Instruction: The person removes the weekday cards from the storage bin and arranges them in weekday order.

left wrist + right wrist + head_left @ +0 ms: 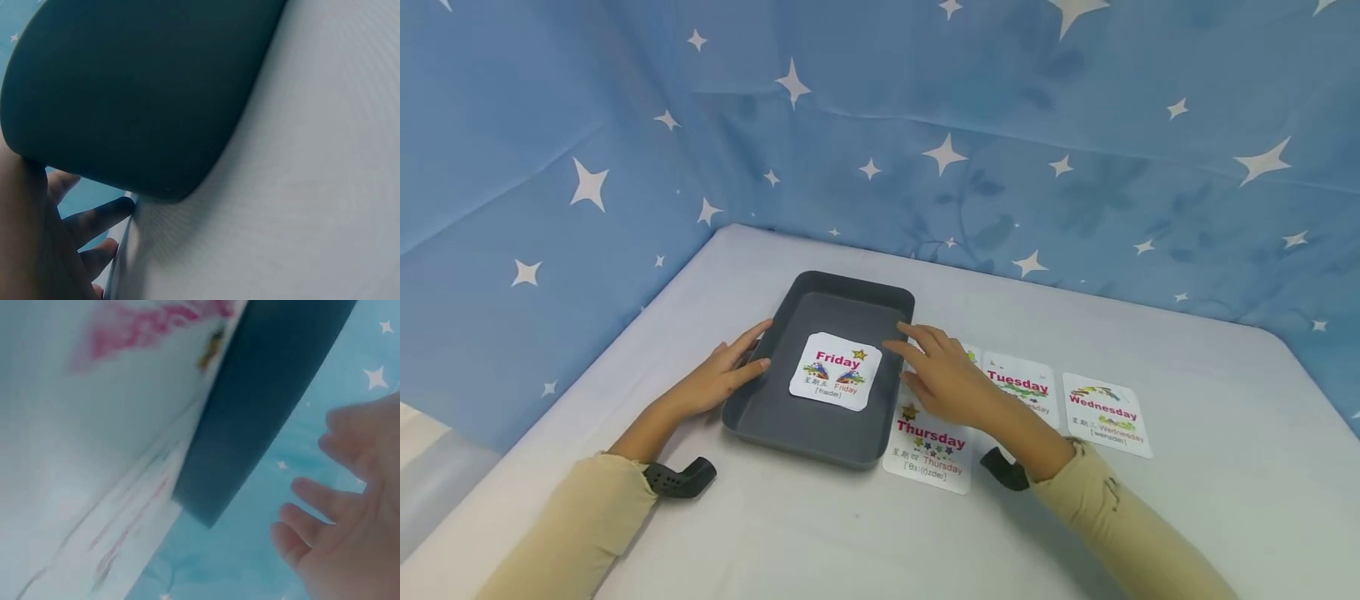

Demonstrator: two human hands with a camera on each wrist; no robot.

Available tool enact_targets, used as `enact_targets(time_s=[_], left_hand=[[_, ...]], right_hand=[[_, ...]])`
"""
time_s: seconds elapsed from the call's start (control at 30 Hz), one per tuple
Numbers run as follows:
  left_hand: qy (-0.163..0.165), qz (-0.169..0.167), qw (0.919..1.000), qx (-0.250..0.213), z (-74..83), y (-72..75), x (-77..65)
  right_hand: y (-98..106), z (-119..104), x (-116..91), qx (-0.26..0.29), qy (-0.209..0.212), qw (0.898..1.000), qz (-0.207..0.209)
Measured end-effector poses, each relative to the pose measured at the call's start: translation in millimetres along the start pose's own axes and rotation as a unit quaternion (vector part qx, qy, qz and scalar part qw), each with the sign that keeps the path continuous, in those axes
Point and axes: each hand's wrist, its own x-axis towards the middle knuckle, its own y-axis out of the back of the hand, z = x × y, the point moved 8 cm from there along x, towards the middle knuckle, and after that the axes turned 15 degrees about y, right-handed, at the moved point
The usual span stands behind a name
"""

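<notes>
A grey tray (820, 433) lies on the white table, with the Friday card (835, 371) face up inside it. My left hand (711, 383) is at the tray's left side, its thumb reaching over the rim and its fingers spread outside. In the left wrist view the dark tray wall (137, 94) hides that thumb, and loosely bent fingers (100, 219) show below it. Over the tray's right rim, my right hand (951, 375) hovers with spread, relaxed fingers and nothing in them. The right wrist view shows its fingers (319, 497) apart from the tray wall (262, 406).
Right of the tray lie the Thursday card (928, 450), the Tuesday card (1018, 387) and the Wednesday card (1107, 414). Another card (973, 353) is mostly hidden behind my right hand. A blue star-patterned curtain (880, 208) borders the table at the back and left.
</notes>
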Motion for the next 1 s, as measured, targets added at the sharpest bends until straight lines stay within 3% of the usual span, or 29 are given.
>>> enact_targets(time_s=[0.23, 0.43, 0.73, 1.0], left_hand=[[-0.001, 0.000, 1.0000, -0.004, 1.6, -6.0, 3.8], [-0.012, -0.003, 0.9999, -0.002, 4.8, -12.4, 4.8], [-0.008, 0.004, 1.0000, -0.001, 3.7, -6.6, 0.9], [0.002, 0.009, 1.0000, 0.000, -1.3, -1.4, 0.9]], right_hand=[[-25, 0, 36, 0.080, 0.003, 0.996, -0.040], [-45, 7, 37, 0.149, -0.061, 0.984, -0.080], [-58, 2, 45, 0.085, -0.079, 0.980, -0.163], [-60, 1, 56, 0.053, -0.068, 0.984, -0.155]])
